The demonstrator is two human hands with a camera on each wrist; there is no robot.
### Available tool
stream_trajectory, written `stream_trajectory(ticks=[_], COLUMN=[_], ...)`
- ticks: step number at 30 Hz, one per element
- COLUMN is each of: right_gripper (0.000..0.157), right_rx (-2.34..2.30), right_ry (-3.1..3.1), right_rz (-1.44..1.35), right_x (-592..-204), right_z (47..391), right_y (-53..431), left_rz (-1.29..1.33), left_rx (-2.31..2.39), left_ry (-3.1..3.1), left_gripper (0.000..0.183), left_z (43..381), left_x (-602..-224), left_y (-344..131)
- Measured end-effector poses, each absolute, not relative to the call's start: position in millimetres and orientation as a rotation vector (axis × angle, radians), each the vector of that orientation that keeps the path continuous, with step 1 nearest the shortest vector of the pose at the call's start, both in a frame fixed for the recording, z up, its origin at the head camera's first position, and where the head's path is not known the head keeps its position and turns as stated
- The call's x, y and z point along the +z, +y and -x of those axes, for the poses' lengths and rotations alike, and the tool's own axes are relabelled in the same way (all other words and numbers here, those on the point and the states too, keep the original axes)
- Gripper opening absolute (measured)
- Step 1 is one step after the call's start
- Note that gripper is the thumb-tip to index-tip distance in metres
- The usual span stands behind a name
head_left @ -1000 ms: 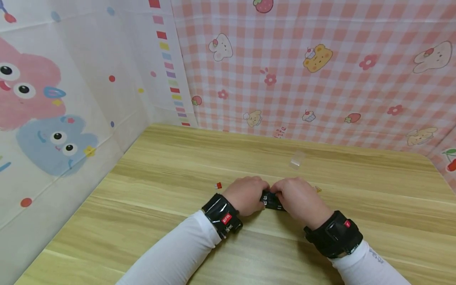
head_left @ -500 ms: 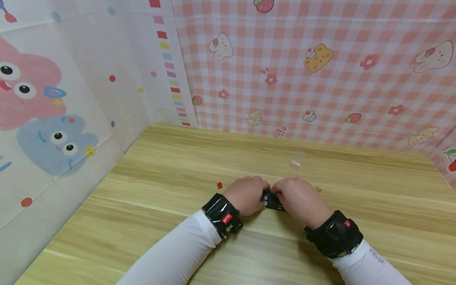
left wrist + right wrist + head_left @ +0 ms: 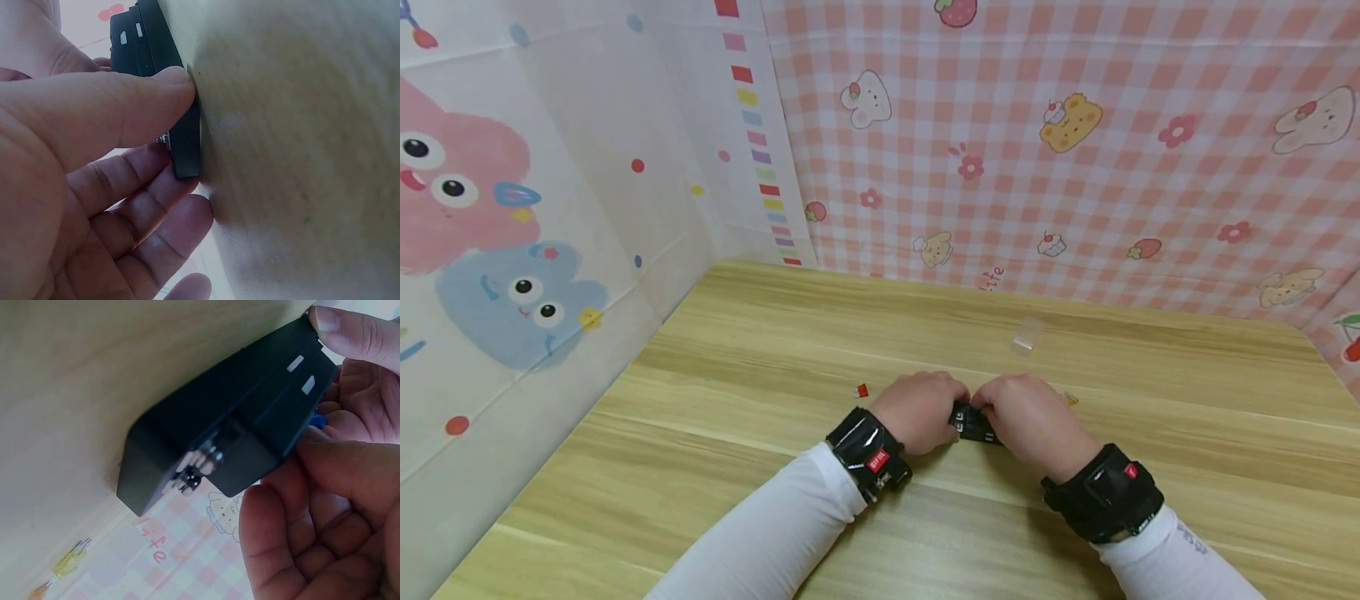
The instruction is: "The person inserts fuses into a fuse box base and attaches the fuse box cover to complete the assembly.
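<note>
Wood table point(image 3: 760, 358), printed cloth point(image 3: 917, 158) behind. From the left: a red piece point(image 3: 861, 390); the left hand point(image 3: 919, 410), thumb and fingers closed round one end of the black block point(image 3: 976, 425) between both hands — probably light, stiff, slick plastic, best held by its edges, off the metal studs point(image 3: 212, 454). A blue bit point(image 3: 319, 420), mostly hidden, seems pinched by the curled right hand point(image 3: 1033, 423) — beyond it, a tiny yellow piece point(image 3: 1071, 398).

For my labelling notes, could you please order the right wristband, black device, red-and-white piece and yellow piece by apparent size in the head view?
1. Right wristband
2. Black device, partly covered
3. Red-and-white piece and yellow piece: smallest, but too alike to rank against each other
</note>
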State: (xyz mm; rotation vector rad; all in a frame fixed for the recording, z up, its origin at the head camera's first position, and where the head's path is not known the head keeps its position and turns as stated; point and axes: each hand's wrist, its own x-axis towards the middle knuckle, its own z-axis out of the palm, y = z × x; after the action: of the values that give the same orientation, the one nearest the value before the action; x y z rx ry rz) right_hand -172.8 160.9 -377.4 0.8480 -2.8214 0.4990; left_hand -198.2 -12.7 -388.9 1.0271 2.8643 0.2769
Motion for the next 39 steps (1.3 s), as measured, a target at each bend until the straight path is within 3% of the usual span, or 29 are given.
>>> stream_trajectory(ticks=[39], right_gripper=[0.020], right_rx=[0.491], right_ry=[-2.875], right_rz=[-0.863], right_x=[-375.9], right_z=[172.8], right_y=[159.5], left_rz=[-1.035], left_rx=[0.291], left_ry=[2.859], left_gripper=[0.039], left_z=[198.1], left_x=[-390.5], left_y=[-13.8])
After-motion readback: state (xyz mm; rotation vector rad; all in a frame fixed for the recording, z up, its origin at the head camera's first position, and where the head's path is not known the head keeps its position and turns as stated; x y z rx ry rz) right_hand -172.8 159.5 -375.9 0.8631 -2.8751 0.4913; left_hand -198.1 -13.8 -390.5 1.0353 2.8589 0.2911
